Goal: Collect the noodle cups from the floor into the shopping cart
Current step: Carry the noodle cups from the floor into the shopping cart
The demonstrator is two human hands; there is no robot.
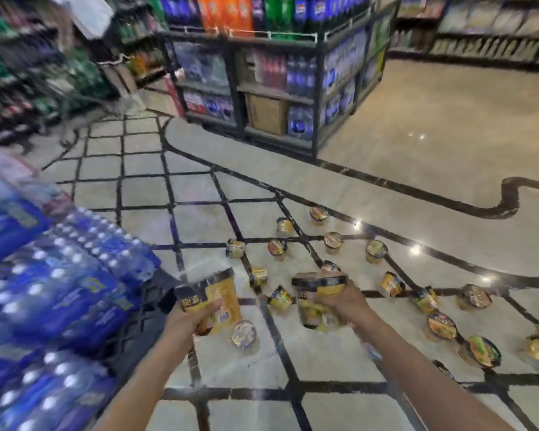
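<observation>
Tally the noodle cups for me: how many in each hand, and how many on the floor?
Cup in left hand: 1
Cup in right hand: 1
Floor cups in full view: 15
Floor cups partly hidden or cut off: 3
Total: 20

Floor is showing glossy beige stone — nearer part is carrying a grid of dark lines, with a dark curved band running across toward the right. Noodle cups are lying scattered on it, well apart from one another: one is sitting lid-up near the centre, others are tipping on their sides, e.g. and. More are standing at the right. Packs of water bottles are resting at the left — base blurred. A drinks rack is standing further back.
</observation>
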